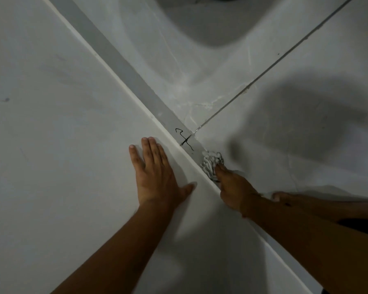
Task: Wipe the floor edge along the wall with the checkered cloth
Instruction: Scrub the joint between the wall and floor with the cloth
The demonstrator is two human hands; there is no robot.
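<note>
Your right hand (234, 187) pressed the bunched checkered cloth (211, 164) down on the grey floor edge (123, 62), which ran up and away ahead, while your left hand (155, 177) lay flat and open on the wall (62, 124).

Dim greyish light, soft broad shadows on the floor (306, 115), slight blur, wide-angle bending at edges

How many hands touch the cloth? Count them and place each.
1. The right hand presses the checkered cloth against the grey floor edge at the wall's foot. The left hand lies flat on the wall, apart from the cloth.
</note>
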